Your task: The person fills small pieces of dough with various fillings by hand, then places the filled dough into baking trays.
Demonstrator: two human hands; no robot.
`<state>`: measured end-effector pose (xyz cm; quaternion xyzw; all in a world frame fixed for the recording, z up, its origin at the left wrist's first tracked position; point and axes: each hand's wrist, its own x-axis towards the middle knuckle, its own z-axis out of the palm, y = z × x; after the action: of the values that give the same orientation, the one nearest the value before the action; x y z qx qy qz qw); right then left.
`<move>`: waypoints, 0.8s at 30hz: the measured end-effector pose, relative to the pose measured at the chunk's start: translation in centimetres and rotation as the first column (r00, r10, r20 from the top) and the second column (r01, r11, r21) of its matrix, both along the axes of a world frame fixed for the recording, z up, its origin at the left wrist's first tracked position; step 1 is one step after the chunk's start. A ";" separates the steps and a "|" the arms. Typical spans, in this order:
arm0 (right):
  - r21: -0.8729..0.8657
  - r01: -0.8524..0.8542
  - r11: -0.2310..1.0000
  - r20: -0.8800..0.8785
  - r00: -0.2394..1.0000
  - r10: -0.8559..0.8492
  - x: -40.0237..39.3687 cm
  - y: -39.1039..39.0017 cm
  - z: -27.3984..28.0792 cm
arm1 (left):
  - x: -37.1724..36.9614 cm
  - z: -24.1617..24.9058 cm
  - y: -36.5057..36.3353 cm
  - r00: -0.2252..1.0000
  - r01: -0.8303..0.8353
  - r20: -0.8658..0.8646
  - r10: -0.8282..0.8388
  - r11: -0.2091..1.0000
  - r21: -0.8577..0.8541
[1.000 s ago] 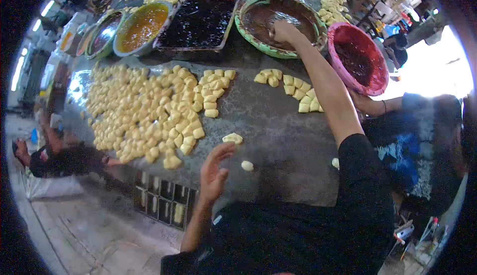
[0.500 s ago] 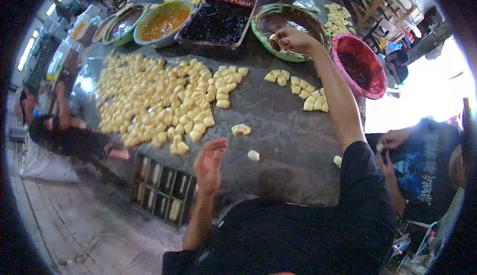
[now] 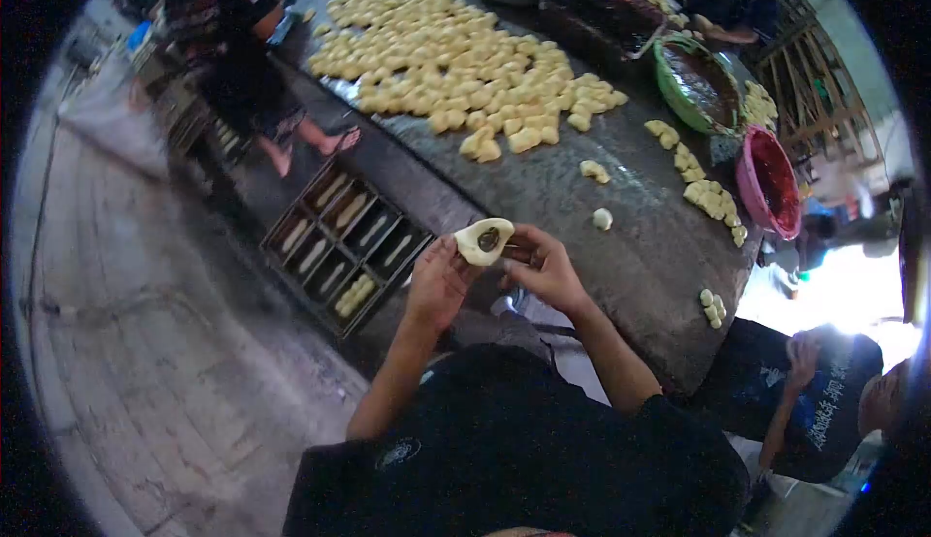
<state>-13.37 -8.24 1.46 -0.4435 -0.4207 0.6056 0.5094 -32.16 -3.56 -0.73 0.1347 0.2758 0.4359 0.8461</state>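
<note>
A flattened piece of pale dough (image 3: 468,248) with a dab of dark filling (image 3: 490,238) in its middle is held up between my hands, off the table's near edge. The fingers of my left hand (image 3: 438,285) grip its left side from below. On the opposite side, my right hand (image 3: 545,268) pinches the dough's edge with bent fingers. On the table (image 3: 543,203) beyond lie a single white dough ball (image 3: 602,219) and a small dough lump (image 3: 594,172).
Many dough pieces (image 3: 456,62) cover the table's far left. A green bowl (image 3: 679,99) and a pink bowl (image 3: 750,185) stand right. At lower left is a divided baking pan (image 3: 387,291) with dough strips. One person (image 3: 218,43) stands left, another (image 3: 815,401) right.
My right hand has come back from the green bowl to meet my left hand. The left hand, open before, now grips the filled dough. My view has turned left and down.
</note>
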 end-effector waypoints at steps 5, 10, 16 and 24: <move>0.423 -0.265 0.867 0.747 0.643 -0.168 -6.3 -2.0 1.1 | -6.9 3.4 -3.8 0.991 0.006 -0.136 0.013 0.990 0.144; 0.543 -0.284 0.790 0.551 0.831 -0.080 -9.6 -1.7 3.2 | -10.3 6.5 -6.4 0.721 0.224 -0.548 0.424 0.606 0.763; 0.234 0.195 0.953 -0.103 0.979 -0.175 -13.3 -3.3 5.6 | -9.4 7.1 -6.9 0.782 0.071 -0.248 0.571 0.314 0.947; 0.488 0.358 0.796 0.090 0.887 -0.454 -9.6 -4.1 8.4 | -4.3 8.2 -5.9 0.892 -0.091 -0.267 0.364 0.725 0.683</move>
<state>-22.99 -12.34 9.88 -0.4500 -0.4952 0.3167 0.6722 -36.47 -9.42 7.42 0.4683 0.2803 0.5716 0.6127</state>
